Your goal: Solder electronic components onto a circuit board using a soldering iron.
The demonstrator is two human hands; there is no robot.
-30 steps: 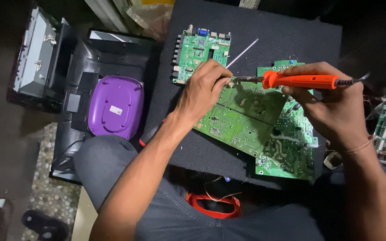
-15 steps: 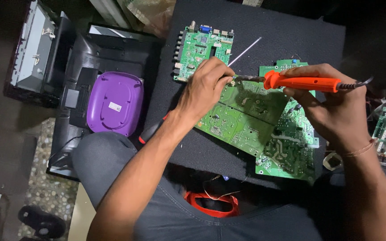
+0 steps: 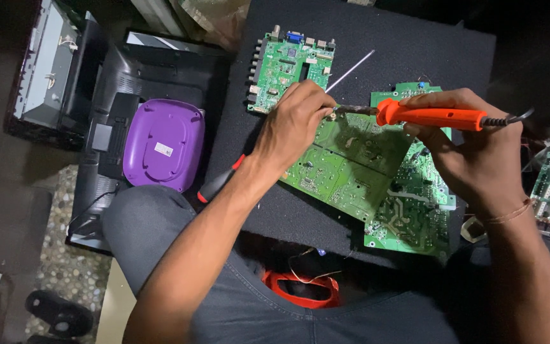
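Palm-down, the right hand (image 3: pixel 472 150) grips an orange soldering iron (image 3: pixel 431 116); the left hand (image 3: pixel 294 124) pinches solder wire (image 3: pixel 350 71) above the circuit board (image 3: pixel 345 169).

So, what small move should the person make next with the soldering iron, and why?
Probably lower the tip of the orange soldering iron slightly onto the green circuit board. The right hand holds it nearly level, its tip right beside the left hand's fingertips, which pinch something too small to tell. The tip seems just above the board.
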